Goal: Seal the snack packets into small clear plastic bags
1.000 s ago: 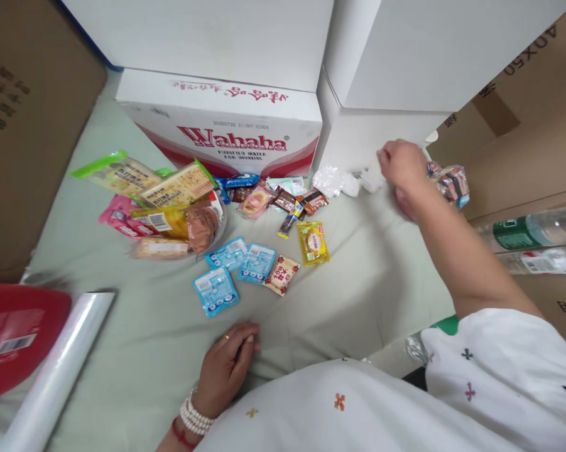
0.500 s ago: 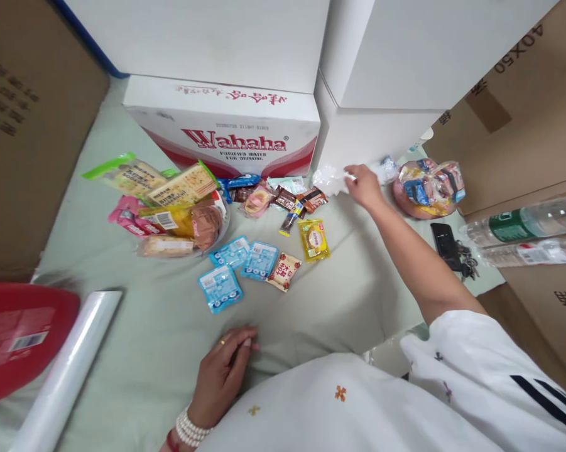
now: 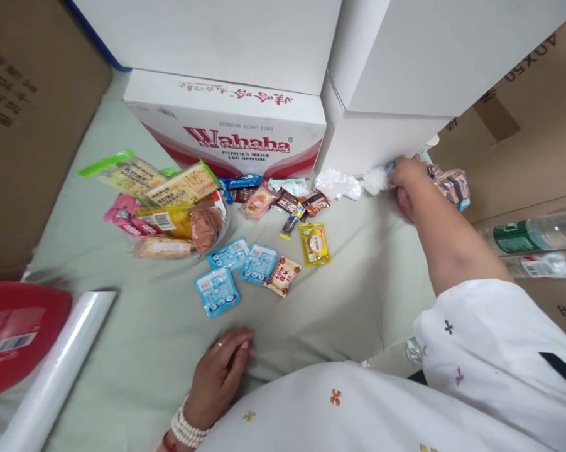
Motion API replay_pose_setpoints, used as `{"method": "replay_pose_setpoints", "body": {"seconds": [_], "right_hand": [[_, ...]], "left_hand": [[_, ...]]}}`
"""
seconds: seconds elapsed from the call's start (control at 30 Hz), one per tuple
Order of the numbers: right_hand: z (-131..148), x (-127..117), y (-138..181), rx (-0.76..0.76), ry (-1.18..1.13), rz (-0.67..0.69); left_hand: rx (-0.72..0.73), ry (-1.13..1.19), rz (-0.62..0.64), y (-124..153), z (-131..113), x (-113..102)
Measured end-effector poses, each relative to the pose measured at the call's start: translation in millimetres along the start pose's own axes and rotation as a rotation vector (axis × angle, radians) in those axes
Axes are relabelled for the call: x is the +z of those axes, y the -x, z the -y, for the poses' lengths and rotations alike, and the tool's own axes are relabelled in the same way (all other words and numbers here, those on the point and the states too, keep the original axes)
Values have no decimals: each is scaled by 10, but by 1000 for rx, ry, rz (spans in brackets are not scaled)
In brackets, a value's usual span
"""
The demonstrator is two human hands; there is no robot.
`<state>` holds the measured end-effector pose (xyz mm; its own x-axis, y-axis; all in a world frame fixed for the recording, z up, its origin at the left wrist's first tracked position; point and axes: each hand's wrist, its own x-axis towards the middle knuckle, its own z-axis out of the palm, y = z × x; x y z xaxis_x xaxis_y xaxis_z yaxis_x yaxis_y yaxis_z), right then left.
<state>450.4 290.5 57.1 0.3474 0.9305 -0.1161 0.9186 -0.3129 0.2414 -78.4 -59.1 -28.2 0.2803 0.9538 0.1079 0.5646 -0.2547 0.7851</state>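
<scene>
My right hand (image 3: 409,171) reaches to the back right, over the near-left side of a pinkish bowl (image 3: 404,206) of wrapped snacks (image 3: 453,184). Its fingers point down beside a crumpled clear plastic wrapper (image 3: 378,178), and their tips are hidden. My left hand (image 3: 223,370) rests on the pale green cloth (image 3: 330,314) with its fingers curled together, nothing seen in them. Ahead of it lie several blue packets (image 3: 218,291), a cream-coloured packet (image 3: 283,276) and a yellow packet (image 3: 315,243). Chocolate-brown wrapped bars (image 3: 287,201) lie further back, near another crumpled clear wrapper (image 3: 337,184).
A clear bowl (image 3: 223,220) holds biscuit packs (image 3: 181,184) at left. Behind stand a Wahaha water carton (image 3: 238,143) and white boxes (image 3: 381,135). Plastic bottles (image 3: 541,233) lie at right. A red container (image 3: 19,339) and a white roll (image 3: 61,370) are at left.
My right hand has moved right, from the crumpled wrapper by the white box to the snack bowl. My left hand stays in place. The view has shifted slightly.
</scene>
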Motion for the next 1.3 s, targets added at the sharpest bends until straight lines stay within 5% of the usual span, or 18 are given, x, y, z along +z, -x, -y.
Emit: {"method": "replay_pose_setpoints", "body": {"seconds": [0.13,0.3,0.53,0.7,0.93,1.3], "right_hand": [[16,7,72,5,-56,-24],[32,-397,353,-11,4,-142],[-553,-934,612,-43,-9,-302],[-751,-704,530,-392,93,-179],[-669,-554,264,-619,231,-35],[-683,-490,36,-461,308,148]], "left_hand": [[27,-25,-12,-1,19,-1],[-1,-62,21,13,60,-10],[5,-70,25,12,67,-11],[29,-108,2,26,106,26],[102,-124,-33,43,114,66],[177,-170,-27,-10,69,57]]}}
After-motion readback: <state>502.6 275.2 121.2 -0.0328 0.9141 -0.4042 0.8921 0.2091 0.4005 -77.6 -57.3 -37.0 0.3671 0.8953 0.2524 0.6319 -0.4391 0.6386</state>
